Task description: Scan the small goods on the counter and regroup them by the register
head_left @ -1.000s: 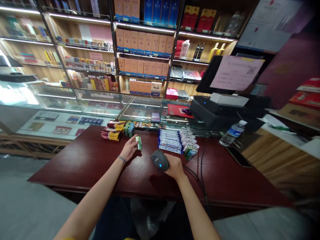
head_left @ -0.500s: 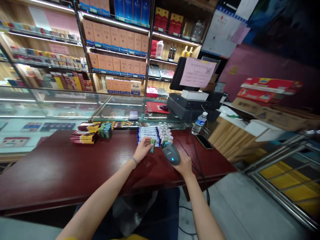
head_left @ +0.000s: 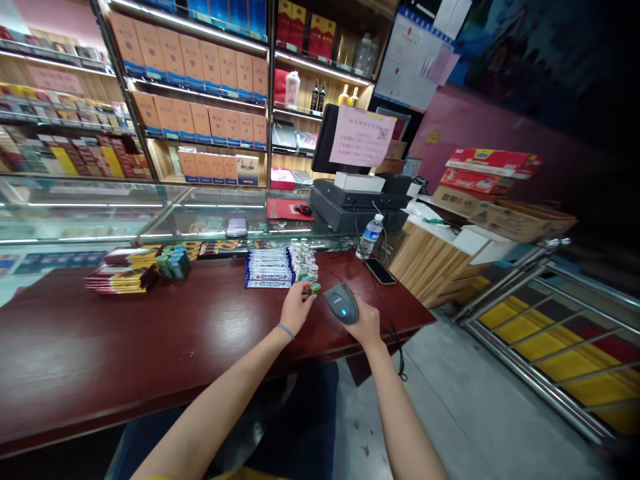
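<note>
1. A stack of red-and-yellow packs point(head_left: 123, 270) lies at the 9 o'clock end of the dark red table point(head_left: 200, 333), with small green containers point(head_left: 173, 263) just beside it.
2. Blue-and-white packs point(head_left: 269, 268) lie at 11 o'clock from the left hand point(head_left: 296, 310).
3. The left hand's fingers pinch a small green-capped bottle point(head_left: 315, 288) at the near edge of a cluster of small bottles point(head_left: 303, 257).
4. At the bottle's 4 o'clock, the right hand point(head_left: 367, 325) has its fingers clenched around a grey barcode scanner point(head_left: 341, 303).
5. A phone point(head_left: 380, 271) lies at the scanner's 1 o'clock.

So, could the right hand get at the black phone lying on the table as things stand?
Probably, though not freely: the right hand is full, gripping the scanner. The phone lies flat just beyond it near the table edge, with only cables running between them.
</note>
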Motion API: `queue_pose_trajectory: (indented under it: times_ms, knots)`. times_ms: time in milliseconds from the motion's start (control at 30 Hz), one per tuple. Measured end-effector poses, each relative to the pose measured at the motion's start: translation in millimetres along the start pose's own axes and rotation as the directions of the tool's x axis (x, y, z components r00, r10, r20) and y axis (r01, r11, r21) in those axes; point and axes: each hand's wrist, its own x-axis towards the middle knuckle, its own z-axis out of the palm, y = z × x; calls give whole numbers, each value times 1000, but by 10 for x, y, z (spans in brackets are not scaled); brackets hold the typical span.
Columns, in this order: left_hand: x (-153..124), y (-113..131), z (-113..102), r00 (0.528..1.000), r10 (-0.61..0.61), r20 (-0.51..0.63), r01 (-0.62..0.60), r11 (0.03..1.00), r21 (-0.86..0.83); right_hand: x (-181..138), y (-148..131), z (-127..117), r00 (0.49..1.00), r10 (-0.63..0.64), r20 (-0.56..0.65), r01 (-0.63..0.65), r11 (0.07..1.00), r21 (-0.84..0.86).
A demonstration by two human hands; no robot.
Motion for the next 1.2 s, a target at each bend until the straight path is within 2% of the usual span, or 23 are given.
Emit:
queue_pose_trajectory:
  times_ms: [200, 300, 400, 600, 800, 1000, 1200]
  knots:
    - [243, 186, 49, 965, 221, 141, -251, 935, 252, -57, 146, -50, 1000, 23, -8, -23, 1000, 15]
    - [351, 218, 26, 951, 245, 186, -300, 875, 380, -73, 192, -50, 999, 34, -11, -34, 999, 21]
    - [404, 182, 17, 959, 217, 180, -279, 833, 477, -76, 217, -43, 998, 55, -15, -55, 998, 17]
    - [419, 54, 33, 968, 184, 172, -247, 829, 502, -68, 219, -37, 997, 76, -15, -76, 997, -1]
    - [406, 7, 44, 983, 164, 85, -182, 774, 606, -56, 212, -27, 998, 70, -3, -70, 998, -6]
    - [426, -15, 59, 984, 163, 75, -173, 752, 636, -74, 235, 24, 998, 56, 13, -56, 998, -20]
    - [433, -6, 98, 985, 165, 47, -159, 774, 612, -77, 233, 31, 998, 53, 19, -52, 998, -29]
